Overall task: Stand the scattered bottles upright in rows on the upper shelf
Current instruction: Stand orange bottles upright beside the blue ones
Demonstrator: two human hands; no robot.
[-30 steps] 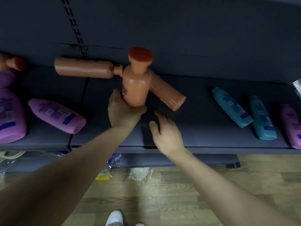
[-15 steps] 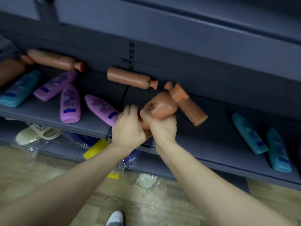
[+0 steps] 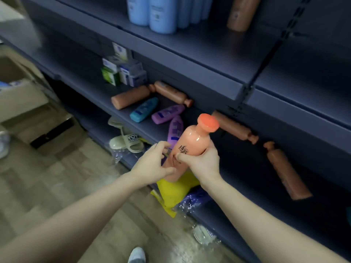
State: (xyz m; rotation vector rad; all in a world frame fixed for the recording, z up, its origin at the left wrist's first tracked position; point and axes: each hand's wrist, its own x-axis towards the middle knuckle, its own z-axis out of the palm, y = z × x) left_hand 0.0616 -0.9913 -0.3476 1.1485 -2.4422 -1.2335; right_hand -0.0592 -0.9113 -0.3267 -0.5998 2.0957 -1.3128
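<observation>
Both hands hold one orange bottle with a round orange cap, upright in front of the lower shelf. My right hand grips its middle; my left hand holds its base. On the lower shelf lie several scattered bottles: orange ones, a teal one and two purple ones. The upper shelf carries upright blue bottles and an upright orange bottle.
Small boxes stand at the back left of the lower shelf. Slippers and plastic-wrapped goods, one yellow, sit on the bottom shelf. Cardboard boxes stand on the wooden floor at left. My shoe shows at the bottom.
The orange bottle came off the lower shelf, from tilted to upright, now held by both hands in front of the shelf. My view swung left and up, bringing the upper shelf into sight.
</observation>
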